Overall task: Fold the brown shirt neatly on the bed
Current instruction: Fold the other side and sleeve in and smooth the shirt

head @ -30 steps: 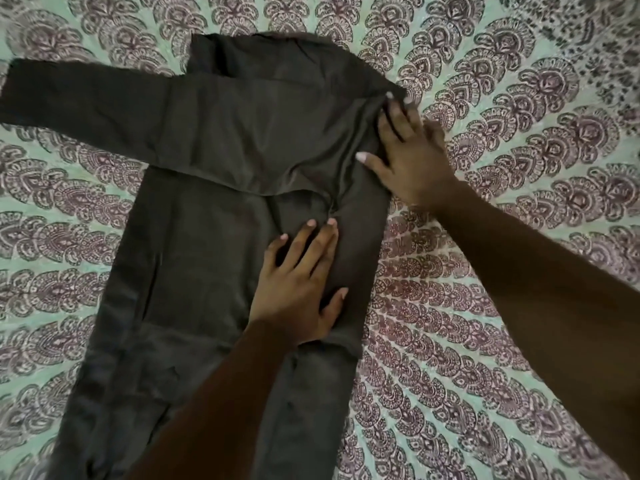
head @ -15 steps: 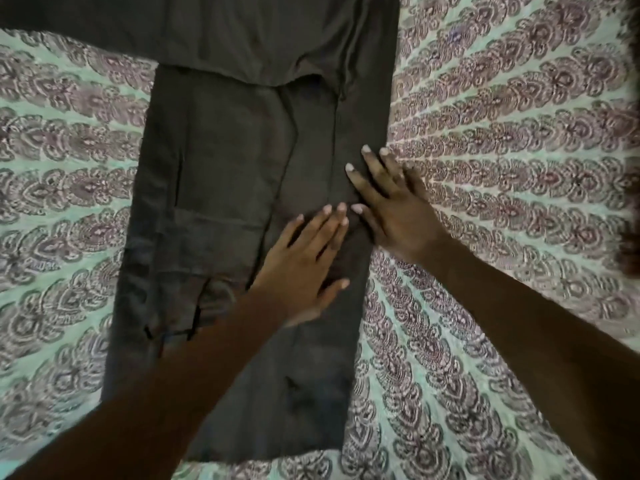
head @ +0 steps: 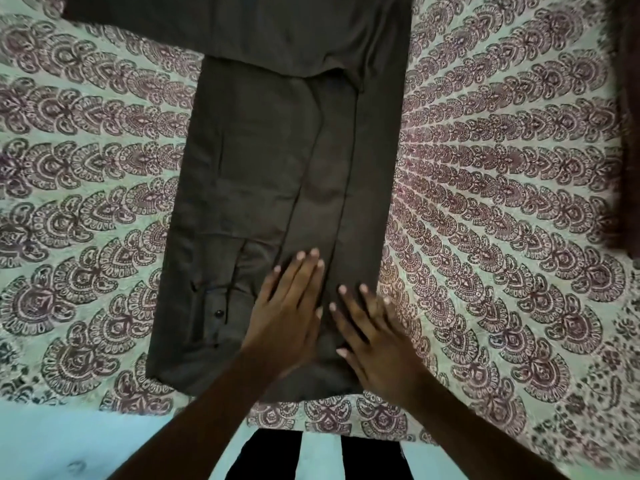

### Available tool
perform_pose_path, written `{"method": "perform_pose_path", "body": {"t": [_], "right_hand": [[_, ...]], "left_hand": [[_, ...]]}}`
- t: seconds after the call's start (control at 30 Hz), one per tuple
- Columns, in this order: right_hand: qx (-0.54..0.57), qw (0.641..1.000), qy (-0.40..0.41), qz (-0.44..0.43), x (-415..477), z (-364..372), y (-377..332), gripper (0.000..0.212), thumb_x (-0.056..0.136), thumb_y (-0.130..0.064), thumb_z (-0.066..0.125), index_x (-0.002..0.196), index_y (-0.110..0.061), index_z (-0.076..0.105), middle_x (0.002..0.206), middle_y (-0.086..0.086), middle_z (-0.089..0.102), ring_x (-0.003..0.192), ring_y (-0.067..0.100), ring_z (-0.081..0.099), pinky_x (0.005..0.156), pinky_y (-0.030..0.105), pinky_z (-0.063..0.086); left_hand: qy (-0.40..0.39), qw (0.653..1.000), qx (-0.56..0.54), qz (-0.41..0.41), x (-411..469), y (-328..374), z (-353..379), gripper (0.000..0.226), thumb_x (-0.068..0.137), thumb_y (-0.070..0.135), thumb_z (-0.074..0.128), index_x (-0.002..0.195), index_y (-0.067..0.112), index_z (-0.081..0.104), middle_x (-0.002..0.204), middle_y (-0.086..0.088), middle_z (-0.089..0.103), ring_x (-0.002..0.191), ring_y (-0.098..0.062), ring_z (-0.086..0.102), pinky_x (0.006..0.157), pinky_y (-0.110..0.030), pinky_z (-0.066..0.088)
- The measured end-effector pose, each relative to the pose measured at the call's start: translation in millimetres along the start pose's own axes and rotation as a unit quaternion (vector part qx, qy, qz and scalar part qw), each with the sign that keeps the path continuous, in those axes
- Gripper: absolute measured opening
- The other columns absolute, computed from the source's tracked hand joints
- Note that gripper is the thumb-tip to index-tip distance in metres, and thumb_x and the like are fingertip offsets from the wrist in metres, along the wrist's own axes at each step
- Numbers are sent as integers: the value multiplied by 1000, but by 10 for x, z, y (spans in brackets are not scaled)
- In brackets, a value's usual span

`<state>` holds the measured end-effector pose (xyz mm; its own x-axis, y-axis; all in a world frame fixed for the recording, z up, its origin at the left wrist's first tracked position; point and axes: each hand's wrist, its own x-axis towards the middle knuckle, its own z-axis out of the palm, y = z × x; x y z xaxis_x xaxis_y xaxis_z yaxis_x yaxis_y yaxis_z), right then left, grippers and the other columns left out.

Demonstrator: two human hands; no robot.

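Note:
The brown shirt (head: 263, 174) lies flat on the bed, its length running away from me. Its right side is folded inward, leaving a long straight edge down the right. One sleeve stretches out to the left at the top of the view. My left hand (head: 287, 313) presses flat on the folded panel near the hem, fingers straight. Just to its right, my right hand (head: 374, 337) lies flat on the shirt's lower right part, fingers spread. A dark button shows on the lower left of the cloth.
The bed wears a pale green sheet (head: 502, 202) printed with maroon paisley arcs. Its near edge (head: 311, 424) runs just below the shirt's hem. A dark cloth or object (head: 623, 133) sits at the right border.
Both hands have slid down the folded right panel from the shoulder area toward the hem, staying flat on the cloth. The view has tilted down with them; the bed's near edge now shows.

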<state>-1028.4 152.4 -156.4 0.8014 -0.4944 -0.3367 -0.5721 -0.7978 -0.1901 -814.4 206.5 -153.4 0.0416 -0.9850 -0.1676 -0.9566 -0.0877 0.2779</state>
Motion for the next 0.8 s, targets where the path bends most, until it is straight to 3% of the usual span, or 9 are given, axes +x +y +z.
{"method": "perform_pose_path", "body": {"t": [0.1, 0.17, 0.27, 0.33, 0.4, 0.47, 0.6, 0.7, 0.8], "right_hand": [[9, 997, 8, -80, -242, 66, -74, 65, 98, -27, 46, 160, -13, 33, 172, 11, 18, 159, 35, 17, 123, 58, 25], [65, 992, 50, -100, -269, 24, 17, 59, 88, -15, 50, 146, -7, 55, 161, 15, 42, 150, 36, 38, 119, 58, 35], [165, 966, 201, -5, -133, -185, 180, 37, 90, -8, 51, 118, -1, 73, 120, 18, 69, 104, 33, 69, 84, 46, 60], [170, 954, 243, 48, 92, -348, 287, 36, 92, -6, 52, 123, 1, 69, 121, 19, 66, 102, 31, 67, 83, 44, 60], [145, 960, 226, 77, 318, -374, 407, 43, 98, -18, 58, 137, 0, 60, 140, 20, 56, 125, 34, 57, 103, 47, 53], [97, 978, 152, 105, 430, -318, 434, 68, 99, -45, 59, 152, -5, 45, 159, 21, 38, 146, 40, 39, 120, 54, 36], [35, 995, 31, 86, 130, -92, 89, 86, 96, -69, 46, 163, -19, 26, 172, 15, 10, 156, 42, 17, 120, 61, 23], [40, 996, 5, 83, -228, -41, -180, 79, 93, -67, 51, 158, -24, 37, 172, 9, 17, 154, 39, 25, 117, 64, 29], [89, 988, 58, 112, -298, -153, -283, 58, 93, -55, 55, 143, -25, 56, 165, 4, 35, 149, 32, 35, 107, 60, 38]], "left_hand": [[-12, 999, 24, 45, 317, 7, 14, 68, 103, 34, 40, 163, 11, 17, 173, -5, 11, 159, -23, 15, 124, -47, 25], [-42, 991, 52, 114, 335, -20, 127, 71, 103, 39, 40, 163, 11, 14, 173, -5, 6, 159, -23, 10, 125, -48, 21], [-67, 986, 56, 144, 55, -66, 222, 79, 101, 50, 41, 163, 12, 13, 173, -6, 2, 160, -23, 7, 126, -49, 16], [-74, 986, 45, 142, -212, -68, 236, 82, 99, 55, 42, 164, 13, 13, 173, -5, 2, 160, -22, 7, 126, -49, 17], [-80, 985, 34, 146, -446, -61, 249, 83, 98, 57, 43, 163, 13, 16, 173, -6, 4, 160, -22, 8, 126, -50, 19], [-76, 985, 28, 150, -580, -55, 260, 80, 99, 55, 45, 163, 13, 21, 173, -7, 7, 159, -23, 12, 125, -50, 23], [-86, 985, 21, 146, -611, -20, 180, 75, 99, 48, 47, 160, 9, 27, 172, -10, 13, 158, -27, 16, 124, -50, 25], [-78, 986, -5, 147, -534, -2, 58, 59, 103, 40, 41, 153, 9, 43, 167, -10, 29, 153, -28, 31, 123, -43, 26], [-44, 990, -51, 124, -354, -22, -156, 47, 101, 33, 44, 142, 12, 56, 156, -9, 47, 140, -28, 48, 117, -39, 33]]}}
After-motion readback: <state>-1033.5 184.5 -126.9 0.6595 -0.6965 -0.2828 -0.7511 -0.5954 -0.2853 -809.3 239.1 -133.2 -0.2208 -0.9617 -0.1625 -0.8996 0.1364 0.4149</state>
